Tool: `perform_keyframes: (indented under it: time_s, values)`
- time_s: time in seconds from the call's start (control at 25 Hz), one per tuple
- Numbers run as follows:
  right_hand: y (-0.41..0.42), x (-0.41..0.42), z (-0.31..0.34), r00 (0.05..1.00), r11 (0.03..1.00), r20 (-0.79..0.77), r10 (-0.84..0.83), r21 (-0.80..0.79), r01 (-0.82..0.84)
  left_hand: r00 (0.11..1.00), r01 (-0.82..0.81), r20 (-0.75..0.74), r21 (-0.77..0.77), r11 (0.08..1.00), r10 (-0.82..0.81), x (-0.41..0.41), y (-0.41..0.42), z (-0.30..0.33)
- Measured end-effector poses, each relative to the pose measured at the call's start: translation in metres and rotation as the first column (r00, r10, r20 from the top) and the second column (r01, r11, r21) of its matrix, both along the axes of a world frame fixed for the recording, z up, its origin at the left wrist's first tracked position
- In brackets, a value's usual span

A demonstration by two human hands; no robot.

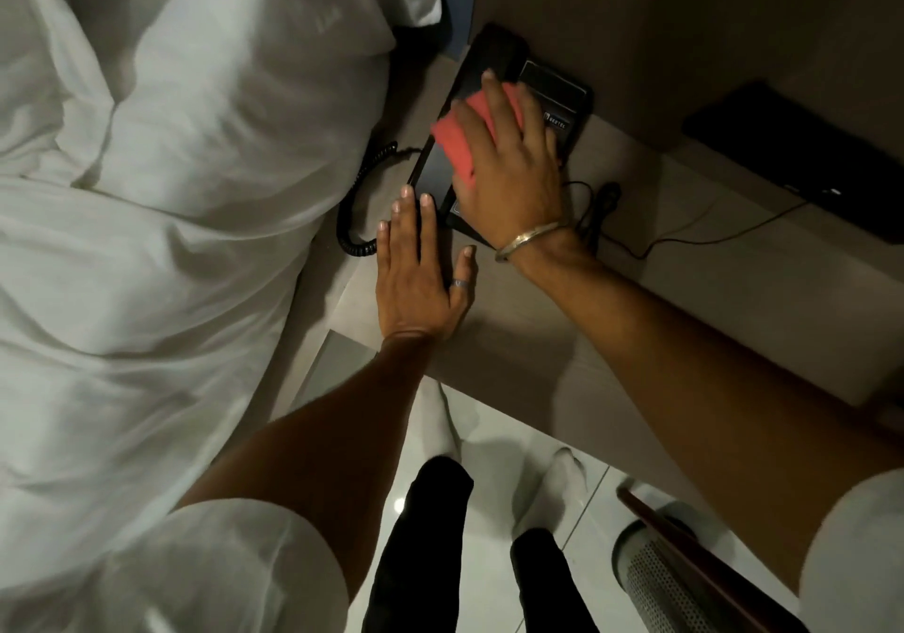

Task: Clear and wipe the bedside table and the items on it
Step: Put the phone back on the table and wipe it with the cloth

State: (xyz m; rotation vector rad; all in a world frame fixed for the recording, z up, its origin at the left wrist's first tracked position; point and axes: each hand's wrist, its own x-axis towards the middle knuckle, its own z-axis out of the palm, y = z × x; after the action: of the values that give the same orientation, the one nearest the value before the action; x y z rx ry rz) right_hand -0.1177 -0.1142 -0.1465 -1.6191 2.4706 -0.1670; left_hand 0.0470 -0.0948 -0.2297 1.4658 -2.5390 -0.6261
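Observation:
A black desk telephone [494,60] sits at the back left corner of the beige bedside table [685,300], its coiled cord [357,207] hanging off the left side. My right hand [508,163] presses a folded red cloth [460,143] flat onto the telephone's top. My left hand [416,270] lies flat on the table, fingers spread, its fingertips touching the telephone's near edge. It holds nothing. Most of the telephone's keypad is hidden under my right hand and the cloth.
A white-sheeted bed with a pillow [171,168] fills the left. A flat black device [802,163] with thin cables lies at the table's back right. A perforated metal bin [655,578] stands on the white tile floor by my feet.

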Motion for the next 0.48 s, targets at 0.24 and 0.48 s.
perform_keyframes:
  time_s: [0.24, 0.48]
  values:
    - [0.066, 0.027, 0.041, 0.948, 0.998, 0.314, 0.055, 0.007, -0.060, 0.999, 0.033, -0.033, 0.124, 0.992, -0.029, 0.004, 0.002, 0.046]
    - [0.099, 0.099, 0.099, 0.636, 0.911, 0.764, -0.103, -0.184, 0.369, 0.864, -0.501, -0.217, -0.266, 0.824, 0.455, 0.111, -0.006, 0.162]
